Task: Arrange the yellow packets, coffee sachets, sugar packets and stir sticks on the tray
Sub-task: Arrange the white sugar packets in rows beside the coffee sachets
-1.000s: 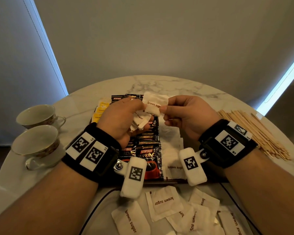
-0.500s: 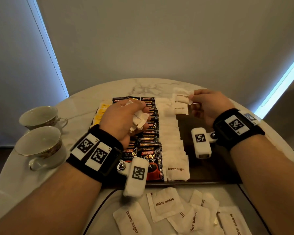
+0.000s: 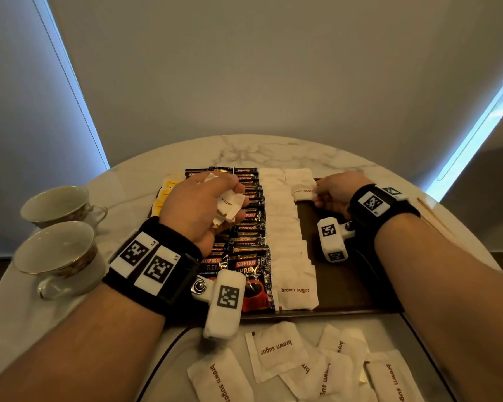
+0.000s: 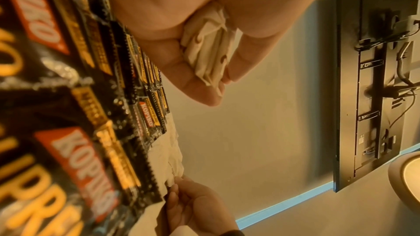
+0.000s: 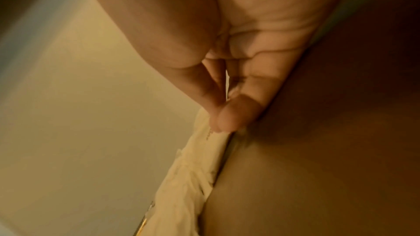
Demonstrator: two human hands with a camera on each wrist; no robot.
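My left hand (image 3: 199,208) clutches a bunch of sugar packets (image 3: 228,208) above the coffee sachets (image 3: 251,227), while my right hand (image 3: 333,192) pinches one sugar packet (image 3: 302,190) at the tray's (image 3: 349,288) far edge.

- Round white marble surface (image 3: 273,149) with grey veining occupied the foreground.
- Plain grey wall (image 3: 259,68) rose behind it, evenly and dimly lit.
- Roller blinds (image 3: 26,126) covered windows at both sides; narrow strips of blue daylight (image 3: 474,137) showed along their edges.
- Two empty teacups (image 3: 55,253) with gilt rims stood at the surface's left edge.
- Left wrist view showed a dark wall-mounted panel (image 4: 368,78) with brackets and cables.
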